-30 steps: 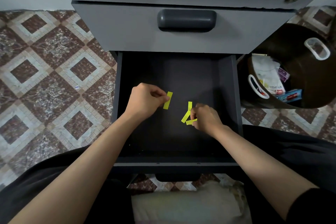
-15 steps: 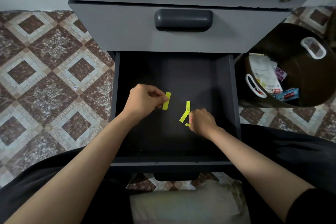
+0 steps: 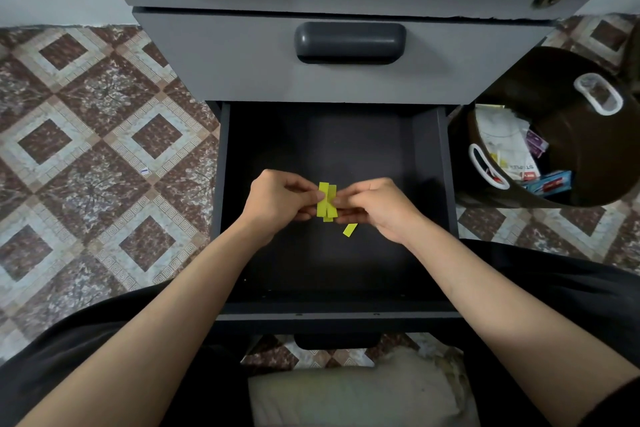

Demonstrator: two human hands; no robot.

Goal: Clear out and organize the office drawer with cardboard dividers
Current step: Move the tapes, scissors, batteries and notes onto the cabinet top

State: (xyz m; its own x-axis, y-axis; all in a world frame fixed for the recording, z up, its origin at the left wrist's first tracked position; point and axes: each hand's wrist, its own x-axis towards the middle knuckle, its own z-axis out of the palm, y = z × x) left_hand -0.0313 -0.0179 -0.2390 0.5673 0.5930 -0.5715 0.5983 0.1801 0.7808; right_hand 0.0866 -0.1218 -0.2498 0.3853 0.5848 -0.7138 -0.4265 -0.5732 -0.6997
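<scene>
The left hand (image 3: 277,201) and the right hand (image 3: 379,208) meet over the middle of the open drawer (image 3: 329,146). The fingertips of both pinch one small bundle of yellow paper strips (image 3: 327,201), held upright over the drawer's dark bottom. A loose yellow strip (image 3: 350,229) lies on that bottom, just toward the drawer's front from the bundle. Behind the open drawer is a closed drawer (image 3: 242,55) with a dark handle (image 3: 349,43). To its right stands a dark bin (image 3: 571,107) holding papers and small packets. To its left is patterned tile floor (image 3: 104,149), and a pale cushion (image 3: 356,395) lies before its front edge.
</scene>
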